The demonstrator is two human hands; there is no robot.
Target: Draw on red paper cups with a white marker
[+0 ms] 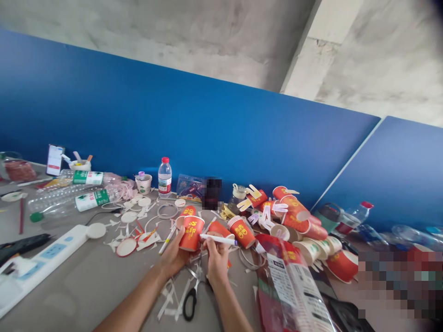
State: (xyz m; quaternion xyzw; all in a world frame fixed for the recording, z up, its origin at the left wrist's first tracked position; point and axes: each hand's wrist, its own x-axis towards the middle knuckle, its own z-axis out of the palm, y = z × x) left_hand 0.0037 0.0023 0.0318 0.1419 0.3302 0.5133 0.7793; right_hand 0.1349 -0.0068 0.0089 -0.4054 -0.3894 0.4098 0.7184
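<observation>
My left hand (pixel 175 256) is closed around a red paper cup (pixel 191 233) with gold lettering, holding it tilted just above the grey table (pixel 90 276). My right hand (pixel 216 256) grips a white marker pen (pixel 218 239) that points left at the cup's side. A second white pen (pixel 167 240) lies on the table just left of the cup. Black-handled scissors (pixel 191 297) rest between my forearms among white paper scraps.
A heap of red paper cups (pixel 294 216) with paper ears lies to the right beside a plastic-wrapped cup sleeve (pixel 290 286). Water bottles (pixel 164 177) stand and lie at the back. A white power strip (pixel 44 258) and a black glue gun (pixel 20 244) sit left. A blue partition (pixel 173 115) backs the table.
</observation>
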